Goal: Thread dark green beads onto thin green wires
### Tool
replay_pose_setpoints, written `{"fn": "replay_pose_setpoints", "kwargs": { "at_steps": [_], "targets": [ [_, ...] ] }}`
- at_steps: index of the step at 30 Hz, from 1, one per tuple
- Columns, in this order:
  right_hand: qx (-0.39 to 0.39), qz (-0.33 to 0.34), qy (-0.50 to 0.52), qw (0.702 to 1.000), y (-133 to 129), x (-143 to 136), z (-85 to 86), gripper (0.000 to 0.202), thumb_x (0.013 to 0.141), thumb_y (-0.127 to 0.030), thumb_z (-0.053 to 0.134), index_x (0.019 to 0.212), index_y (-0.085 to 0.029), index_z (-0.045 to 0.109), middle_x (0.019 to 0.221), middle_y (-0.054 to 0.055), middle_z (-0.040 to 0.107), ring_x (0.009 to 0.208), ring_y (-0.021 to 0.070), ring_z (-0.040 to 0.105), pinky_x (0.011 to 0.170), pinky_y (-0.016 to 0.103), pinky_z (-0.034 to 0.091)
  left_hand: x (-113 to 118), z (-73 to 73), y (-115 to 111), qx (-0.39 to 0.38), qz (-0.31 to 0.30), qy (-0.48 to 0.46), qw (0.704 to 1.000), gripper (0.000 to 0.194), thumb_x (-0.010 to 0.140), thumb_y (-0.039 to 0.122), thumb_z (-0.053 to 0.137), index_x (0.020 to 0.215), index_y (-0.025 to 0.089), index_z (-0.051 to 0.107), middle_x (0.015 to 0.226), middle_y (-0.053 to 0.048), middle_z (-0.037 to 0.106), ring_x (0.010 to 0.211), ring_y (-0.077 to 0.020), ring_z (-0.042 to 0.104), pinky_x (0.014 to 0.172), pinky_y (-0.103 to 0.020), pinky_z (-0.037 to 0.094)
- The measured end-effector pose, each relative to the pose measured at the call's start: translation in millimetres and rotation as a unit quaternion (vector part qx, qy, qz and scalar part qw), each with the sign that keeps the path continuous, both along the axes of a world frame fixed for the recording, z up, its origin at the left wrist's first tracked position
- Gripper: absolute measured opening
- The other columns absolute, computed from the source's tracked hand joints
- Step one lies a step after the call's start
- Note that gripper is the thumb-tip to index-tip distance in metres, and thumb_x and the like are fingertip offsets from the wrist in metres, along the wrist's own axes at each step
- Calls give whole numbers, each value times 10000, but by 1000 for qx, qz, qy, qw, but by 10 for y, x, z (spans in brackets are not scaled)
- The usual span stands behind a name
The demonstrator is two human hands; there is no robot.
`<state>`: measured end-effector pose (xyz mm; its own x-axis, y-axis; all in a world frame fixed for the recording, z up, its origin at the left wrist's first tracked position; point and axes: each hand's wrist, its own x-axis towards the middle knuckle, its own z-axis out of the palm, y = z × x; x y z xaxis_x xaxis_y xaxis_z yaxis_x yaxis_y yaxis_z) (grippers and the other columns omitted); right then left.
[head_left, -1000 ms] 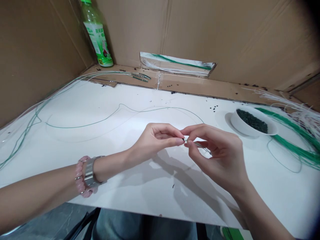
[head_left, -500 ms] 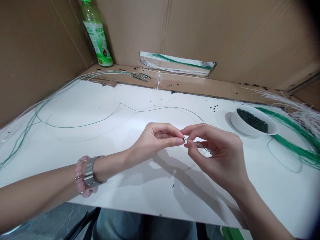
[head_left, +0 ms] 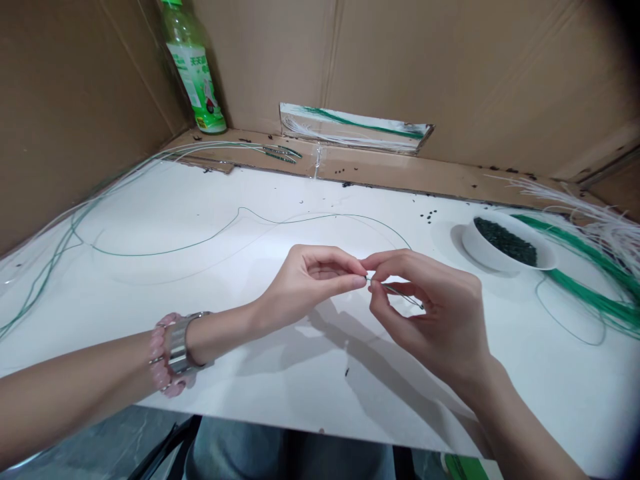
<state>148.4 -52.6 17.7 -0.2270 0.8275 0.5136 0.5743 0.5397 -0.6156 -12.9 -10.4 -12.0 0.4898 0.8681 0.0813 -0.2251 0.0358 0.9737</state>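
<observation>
My left hand [head_left: 320, 272] is closed in a pinch above the white table, thumb against forefinger. A small dark bead [head_left: 367, 277] shows only as a speck at those fingertips. Fingertip to fingertip with it, my right hand [head_left: 437, 310] is closed on a thin green string [head_left: 406, 296]. A doubled end of the string comes out under the right fingers, with a dark bit at its tip. Most of the bead is hidden by the fingers. Another length of green string [head_left: 215, 238] runs across the table from the left towards my right hand.
Right of my hands stands a white bowl [head_left: 473, 248] of dark green beads. Green string bundles [head_left: 585, 293] and white strings [head_left: 575, 200] lie beside it. A green-labelled bottle [head_left: 197, 80] stands at the back left, near beaded string ends [head_left: 283, 153]. Cardboard walls [head_left: 400, 60] enclose the table.
My right fingertips have shifted slightly left, closer to the left ones. Less of the dark bead shows between them. The left hand has hardly moved.
</observation>
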Motion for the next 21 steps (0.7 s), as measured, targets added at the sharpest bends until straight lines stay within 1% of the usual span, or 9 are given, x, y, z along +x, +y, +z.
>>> {"fn": "replay_pose_setpoints", "kwargs": {
  "at_steps": [4, 10, 15, 21],
  "targets": [
    [18, 6, -32, 999, 9, 5, 9, 175, 726, -32, 522, 722, -204, 555, 818, 15, 649, 734, 118, 619, 541, 210, 566, 0, 9, 1, 0, 7, 12, 1000, 68, 726, 212, 702, 759, 153, 691, 793, -22, 703, 757, -129, 650, 731, -224, 518],
    [40, 7, -46, 998, 3, -2, 3, 175, 738, -34, 515, 723, -206, 543, 809, 19, 646, 725, 120, 622, 553, 219, 572, 1, 20, 4, -10, 10, 7, 1000, 42, 717, 190, 705, 738, 156, 690, 765, -11, 701, 719, -115, 644, 720, -218, 514],
    [45, -3, -34, 998, -4, -15, -24, 175, 740, -31, 532, 751, -203, 562, 803, 12, 646, 724, 110, 619, 550, 198, 567, 6, 10, 7, -8, 5, -3, 1000, 30, 716, 173, 705, 742, 159, 698, 759, -3, 700, 742, -112, 649, 719, -200, 508],
    [28, -8, -3, 1000, -7, -27, -29, 175, 739, -37, 556, 766, -208, 583, 815, 8, 652, 740, 115, 622, 551, 198, 563, 12, -2, -2, -27, 7, -20, 999, 52, 712, 194, 715, 752, 168, 696, 788, -3, 710, 750, -120, 660, 743, -220, 512]
  ]
}}
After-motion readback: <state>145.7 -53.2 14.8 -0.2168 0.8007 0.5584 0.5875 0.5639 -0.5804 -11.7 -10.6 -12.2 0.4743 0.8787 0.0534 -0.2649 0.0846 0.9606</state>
